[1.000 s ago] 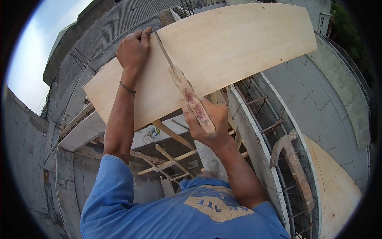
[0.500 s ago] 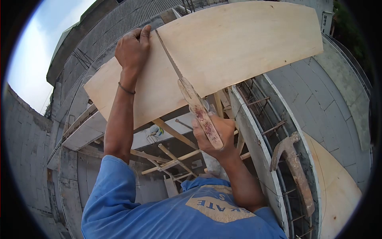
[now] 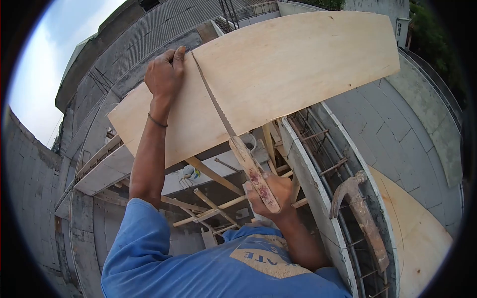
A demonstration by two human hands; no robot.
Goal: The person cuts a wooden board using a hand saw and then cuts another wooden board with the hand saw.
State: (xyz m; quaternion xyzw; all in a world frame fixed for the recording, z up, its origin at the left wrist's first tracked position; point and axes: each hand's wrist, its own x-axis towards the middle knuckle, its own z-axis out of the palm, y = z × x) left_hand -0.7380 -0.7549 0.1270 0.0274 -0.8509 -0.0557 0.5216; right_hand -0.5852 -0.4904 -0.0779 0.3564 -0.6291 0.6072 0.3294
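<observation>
A pale plywood board (image 3: pixel 298 59) lies crosswise in front of me. My left hand (image 3: pixel 165 74) is closed on its far edge, fingers curled and thumb up, left of the saw. My right hand (image 3: pixel 272 194) is wrapped round the worn wooden handle of a handsaw (image 3: pixel 217 106), near my chest. The saw's thin blade crosses the board from the far edge to the near edge, just right of my left hand. The handle juts out past the near edge.
A claw hammer (image 3: pixel 361 218) rests on a wall-top form (image 3: pixel 325 174) with steel bars inside, at right. Wooden poles (image 3: pixel 213 176) and a pail (image 3: pixel 248 141) show below the board. Another plywood sheet (image 3: pixel 417 238) lies at lower right, beside grey block walls (image 3: pixel 402 134).
My right hand has drawn the saw back toward my body, so the handle now stands clear of the board's near edge. My left hand keeps its hold on the board.
</observation>
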